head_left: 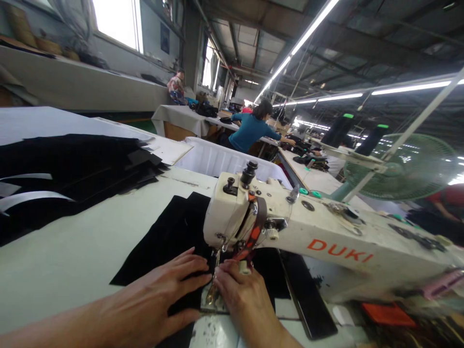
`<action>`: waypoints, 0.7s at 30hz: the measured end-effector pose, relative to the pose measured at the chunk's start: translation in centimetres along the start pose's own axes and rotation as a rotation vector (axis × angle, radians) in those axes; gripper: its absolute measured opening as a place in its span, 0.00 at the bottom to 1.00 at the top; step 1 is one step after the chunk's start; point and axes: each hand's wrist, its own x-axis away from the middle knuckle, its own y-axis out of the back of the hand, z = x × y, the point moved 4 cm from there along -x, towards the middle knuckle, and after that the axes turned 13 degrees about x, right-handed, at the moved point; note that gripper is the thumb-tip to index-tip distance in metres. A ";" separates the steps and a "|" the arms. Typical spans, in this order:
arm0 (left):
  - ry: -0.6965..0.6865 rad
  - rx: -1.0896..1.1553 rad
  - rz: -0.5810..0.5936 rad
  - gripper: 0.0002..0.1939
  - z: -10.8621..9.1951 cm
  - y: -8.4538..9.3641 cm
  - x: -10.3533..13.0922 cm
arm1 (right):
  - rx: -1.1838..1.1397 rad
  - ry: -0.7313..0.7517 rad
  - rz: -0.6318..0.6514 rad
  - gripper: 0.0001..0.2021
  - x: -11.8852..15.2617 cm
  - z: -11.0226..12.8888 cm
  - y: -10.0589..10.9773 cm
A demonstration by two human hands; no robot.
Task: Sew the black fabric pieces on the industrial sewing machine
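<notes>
Under the head of a cream sewing machine (337, 237) lies black fabric (163, 241), spread on the pale table. My left hand (163, 290) rests on it just left of the needle area, fingers apart and pointing at the presser foot. My right hand (246, 295) is at the right side of the presser foot, its fingers bent and close together near the needle. Whatever lies beneath those fingertips is hidden. A dark phone (308, 299) lies right of my right hand, beneath the machine arm.
Stacked black pieces with white strips (72, 169) cover the left table. Behind the machine stands a white plastic bin (213, 157). A person in a teal top (246, 131) leans over another table. Thread cones (339, 130) and a green fan (398, 166) stand at right.
</notes>
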 end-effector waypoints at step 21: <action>-0.087 -0.084 -0.084 0.31 1.4 -1.1 0.9 | -0.054 -0.040 -0.015 0.08 -0.3 -0.1 -0.1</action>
